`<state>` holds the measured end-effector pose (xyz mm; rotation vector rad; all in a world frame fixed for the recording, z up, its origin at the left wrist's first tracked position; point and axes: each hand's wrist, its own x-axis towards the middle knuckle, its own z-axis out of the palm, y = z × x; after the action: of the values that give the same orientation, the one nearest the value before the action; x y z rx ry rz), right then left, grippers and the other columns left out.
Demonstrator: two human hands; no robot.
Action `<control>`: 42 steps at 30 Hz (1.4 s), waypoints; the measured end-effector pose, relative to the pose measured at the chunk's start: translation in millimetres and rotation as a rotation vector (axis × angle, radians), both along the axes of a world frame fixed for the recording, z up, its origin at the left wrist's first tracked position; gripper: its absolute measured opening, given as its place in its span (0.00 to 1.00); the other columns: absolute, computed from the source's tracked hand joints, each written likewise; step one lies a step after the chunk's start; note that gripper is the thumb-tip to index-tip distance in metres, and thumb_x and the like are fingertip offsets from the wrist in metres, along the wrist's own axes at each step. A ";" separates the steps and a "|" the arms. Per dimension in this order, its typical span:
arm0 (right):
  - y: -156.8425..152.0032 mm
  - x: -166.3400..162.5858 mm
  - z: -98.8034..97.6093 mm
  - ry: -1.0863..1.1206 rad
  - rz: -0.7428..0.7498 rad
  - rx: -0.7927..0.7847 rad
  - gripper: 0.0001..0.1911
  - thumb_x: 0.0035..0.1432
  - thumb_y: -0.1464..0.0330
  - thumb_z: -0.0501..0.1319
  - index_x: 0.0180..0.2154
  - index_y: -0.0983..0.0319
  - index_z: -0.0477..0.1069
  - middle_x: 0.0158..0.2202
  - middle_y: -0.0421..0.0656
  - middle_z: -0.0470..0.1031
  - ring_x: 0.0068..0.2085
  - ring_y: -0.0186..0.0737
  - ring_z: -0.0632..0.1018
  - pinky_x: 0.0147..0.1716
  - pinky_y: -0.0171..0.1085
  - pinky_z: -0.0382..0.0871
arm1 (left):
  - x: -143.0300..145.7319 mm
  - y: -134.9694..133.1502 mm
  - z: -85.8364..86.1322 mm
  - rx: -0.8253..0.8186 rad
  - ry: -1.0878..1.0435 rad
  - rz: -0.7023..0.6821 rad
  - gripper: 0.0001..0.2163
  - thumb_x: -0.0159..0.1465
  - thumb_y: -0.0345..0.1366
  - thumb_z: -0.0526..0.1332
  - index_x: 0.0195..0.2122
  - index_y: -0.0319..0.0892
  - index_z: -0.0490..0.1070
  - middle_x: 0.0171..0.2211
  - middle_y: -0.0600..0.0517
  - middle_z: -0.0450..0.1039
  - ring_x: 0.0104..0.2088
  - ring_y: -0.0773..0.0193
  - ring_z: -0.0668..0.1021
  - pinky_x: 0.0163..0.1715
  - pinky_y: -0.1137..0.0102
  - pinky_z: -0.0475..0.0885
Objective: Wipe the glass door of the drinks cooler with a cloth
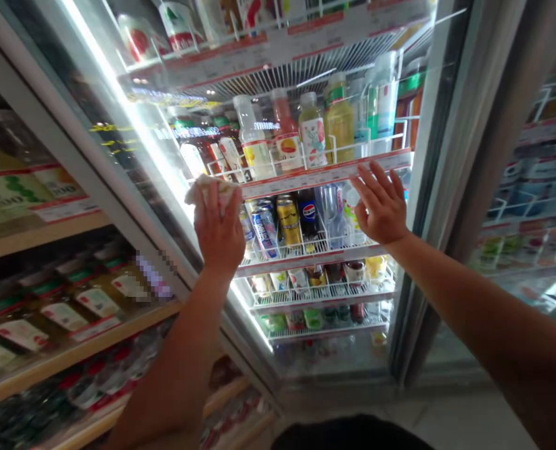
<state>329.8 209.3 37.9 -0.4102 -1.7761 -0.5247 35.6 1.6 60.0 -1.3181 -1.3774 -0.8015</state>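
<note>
My left hand [219,234] is on a crumpled whitish cloth [202,186] against the glass door [338,356] of a lit drinks cooler. Part of the cloth is hidden under the fingers. To the right, my right hand [381,206] is open, its fingers spread and apparently resting on the glass, with nothing in it. Behind the door, between the two hands, a gold can [288,220] and a dark Pepsi bottle [308,212] stand on a wire shelf. One shelf higher are several juice bottles [287,134].
On the left, wooden shelves [132,325] carry rows of bottles [66,306]. A metal door frame [446,206] runs down the right side, with another glass-fronted cooler [531,181] beyond it. Pale floor [456,419] shows at the bottom.
</note>
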 end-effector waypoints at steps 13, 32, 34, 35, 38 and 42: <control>0.3 0.3 0.1 -0.008 -0.009 -0.051 0.34 0.66 0.69 0.49 0.72 0.50 0.53 0.71 0.38 0.62 0.73 0.52 0.58 0.71 0.62 0.51 | -12.9 -12.1 -28.5 0.019 -0.056 0.033 0.24 0.73 0.35 0.52 0.70 0.49 0.61 0.76 0.54 0.41 0.75 0.44 0.46 0.73 0.46 0.49; -1.4 -0.4 0.5 0.001 -0.011 -0.044 0.33 0.65 0.69 0.50 0.71 0.50 0.56 0.71 0.40 0.63 0.73 0.52 0.59 0.71 0.63 0.51 | -14.3 -15.3 -115.8 -0.017 -0.118 0.015 0.24 0.72 0.34 0.55 0.70 0.49 0.60 0.76 0.45 0.40 0.75 0.45 0.40 0.72 0.42 0.49; -2.2 -0.5 0.3 0.008 -0.002 -0.049 0.33 0.66 0.69 0.50 0.71 0.50 0.56 0.71 0.40 0.63 0.73 0.52 0.58 0.71 0.63 0.50 | -19.6 -14.2 -112.6 0.019 -0.068 0.019 0.25 0.72 0.33 0.55 0.70 0.50 0.60 0.76 0.45 0.40 0.75 0.45 0.41 0.72 0.42 0.49; -2.1 -0.5 0.0 0.011 0.001 -0.053 0.33 0.66 0.69 0.50 0.71 0.50 0.56 0.71 0.40 0.63 0.73 0.52 0.58 0.71 0.63 0.50 | -22.8 -13.7 -104.8 0.044 -0.048 0.027 0.25 0.72 0.32 0.55 0.70 0.49 0.59 0.76 0.45 0.40 0.75 0.45 0.42 0.72 0.43 0.49; 0.2 -0.3 -1.3 0.013 -0.009 -0.041 0.34 0.65 0.69 0.50 0.71 0.50 0.56 0.71 0.40 0.63 0.73 0.52 0.58 0.71 0.62 0.49 | -28.5 -13.2 -80.3 0.098 -0.043 0.045 0.25 0.73 0.32 0.53 0.71 0.48 0.57 0.76 0.46 0.39 0.75 0.46 0.42 0.73 0.43 0.47; 2.4 -0.2 -2.7 0.037 -0.027 0.073 0.34 0.65 0.71 0.50 0.71 0.51 0.55 0.70 0.41 0.64 0.73 0.49 0.59 0.71 0.59 0.53 | -19.3 -13.0 -98.8 0.077 -0.085 0.042 0.28 0.73 0.32 0.53 0.73 0.51 0.52 0.77 0.47 0.35 0.76 0.46 0.40 0.72 0.43 0.48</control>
<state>329.5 211.7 35.2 -0.3912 -1.7124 -0.5956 16.3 -11.3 -38.8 -1.2037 -1.4220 -0.8822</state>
